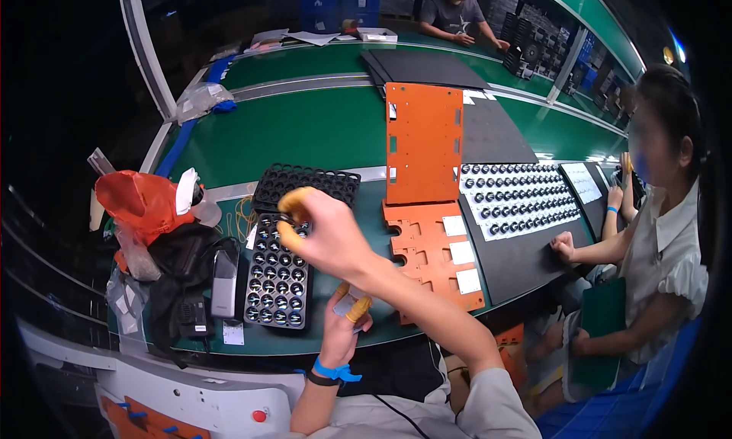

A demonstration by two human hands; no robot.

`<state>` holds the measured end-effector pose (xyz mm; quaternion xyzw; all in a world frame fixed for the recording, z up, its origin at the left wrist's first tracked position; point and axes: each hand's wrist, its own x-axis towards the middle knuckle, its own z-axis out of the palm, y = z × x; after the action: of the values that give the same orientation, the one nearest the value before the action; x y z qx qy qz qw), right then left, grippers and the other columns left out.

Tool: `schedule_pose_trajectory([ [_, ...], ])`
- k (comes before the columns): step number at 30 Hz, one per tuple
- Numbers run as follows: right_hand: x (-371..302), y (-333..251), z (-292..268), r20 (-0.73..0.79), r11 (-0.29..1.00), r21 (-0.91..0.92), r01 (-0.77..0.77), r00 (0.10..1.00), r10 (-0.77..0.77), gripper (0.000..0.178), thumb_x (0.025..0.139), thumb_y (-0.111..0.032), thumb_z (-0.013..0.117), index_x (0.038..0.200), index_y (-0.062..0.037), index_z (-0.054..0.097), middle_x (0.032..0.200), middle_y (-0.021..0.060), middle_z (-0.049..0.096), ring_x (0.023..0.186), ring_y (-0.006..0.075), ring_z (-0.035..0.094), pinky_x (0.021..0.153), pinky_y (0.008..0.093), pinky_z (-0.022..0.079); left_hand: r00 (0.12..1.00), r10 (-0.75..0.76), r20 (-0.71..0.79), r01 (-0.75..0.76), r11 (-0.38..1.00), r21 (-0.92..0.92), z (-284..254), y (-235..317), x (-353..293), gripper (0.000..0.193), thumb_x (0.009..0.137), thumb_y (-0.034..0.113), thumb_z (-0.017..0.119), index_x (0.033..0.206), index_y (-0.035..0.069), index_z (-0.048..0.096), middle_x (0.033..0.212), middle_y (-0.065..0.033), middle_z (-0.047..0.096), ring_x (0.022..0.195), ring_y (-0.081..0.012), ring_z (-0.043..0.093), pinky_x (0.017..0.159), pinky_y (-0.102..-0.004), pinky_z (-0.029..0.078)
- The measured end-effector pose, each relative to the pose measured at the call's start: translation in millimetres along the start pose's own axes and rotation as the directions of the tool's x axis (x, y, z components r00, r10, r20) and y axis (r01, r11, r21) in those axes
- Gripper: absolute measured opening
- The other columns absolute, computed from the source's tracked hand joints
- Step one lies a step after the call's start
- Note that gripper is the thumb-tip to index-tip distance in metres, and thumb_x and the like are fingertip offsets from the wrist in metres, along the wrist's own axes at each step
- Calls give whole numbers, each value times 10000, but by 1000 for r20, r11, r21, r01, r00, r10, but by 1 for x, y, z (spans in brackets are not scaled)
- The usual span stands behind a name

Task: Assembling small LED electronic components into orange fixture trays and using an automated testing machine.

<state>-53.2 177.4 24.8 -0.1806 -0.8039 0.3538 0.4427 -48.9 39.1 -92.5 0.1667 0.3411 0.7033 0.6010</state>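
Note:
My right hand (324, 229) reaches across over a black tray (249, 300) filled with rows of round, shiny lens-like parts. Yellow covers sit on its thumb and forefinger, which pinch a small dark piece mostly hidden between them. Closer to me, my left hand (341, 328), with a blue band at the wrist, is closed around a small pale plate (347, 300). Its finger also wears a yellow cover. An orange fixture (423, 237) with cut-outs stands right of my hands, its orange lid (424, 138) raised. White plates (462, 252) lie in the fixture's right side.
Behind the lens tray lies another black tray (335, 184). A white sheet (526, 187) with rows of black round parts rests on dark boards at right. A grey box (224, 283) and red bag (137, 203) are at left. One person (656, 210) sits at right; another (457, 20) stands beyond.

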Motion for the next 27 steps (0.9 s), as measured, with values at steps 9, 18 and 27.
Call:
schedule_pose_trajectory([
  [9,-123,-30,-117,85,982,115,-151,986,141,310,801,2,773,1101,3,699,998,102,695,875,194,662,793,313,534,967,216,139,-232,966,115,23,8,-12,742,784,216,901,1398,-2,545,1145,-64,667,872,-99,624,679,-240,511],
  [18,-153,-26,-146,111,981,61,-182,978,174,373,824,14,774,1190,1,703,1065,128,654,989,251,667,745,339,567,847,501,178,-526,741,417,53,-11,-11,655,670,158,967,1245,31,679,1040,-15,727,680,-13,445,584,-178,364],
  [27,-161,-11,-159,114,1000,-31,-7,993,10,418,792,51,767,1200,-30,719,1084,137,696,927,282,677,793,356,547,915,379,136,-399,808,433,59,-17,-4,648,675,105,958,1260,31,688,829,96,591,632,0,334,559,-174,291],
])
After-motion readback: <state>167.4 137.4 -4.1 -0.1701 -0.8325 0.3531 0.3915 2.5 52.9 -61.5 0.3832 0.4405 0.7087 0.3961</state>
